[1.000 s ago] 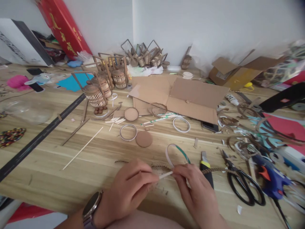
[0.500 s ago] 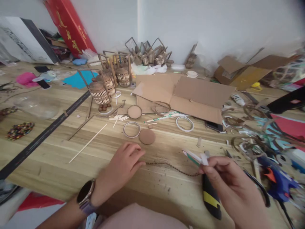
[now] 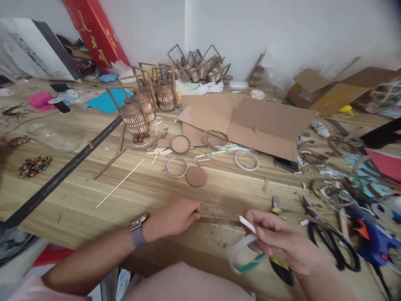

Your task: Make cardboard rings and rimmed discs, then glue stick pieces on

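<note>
My left hand, with a watch on its wrist, has its fingers curled closed at one end of a thin brown braided strip. The strip runs across the table to my right hand. My right hand pinches a white paper strip, and a blurred white and green loop hangs below its fingers. Ahead of my hands lie a round brown cardboard disc, a pale ring and a shallow round piece with a braided rim.
Black-handled scissors, a yellow-black cutter and a blue glue gun lie at right. Small woven baskets stand behind, beside flattened cardboard. A long black strip crosses the left side.
My left hand has moved right and its fingers have curled closed. My right hand has turned, and the white and green strip now hangs as a loop below it. The scissors are uncovered.
</note>
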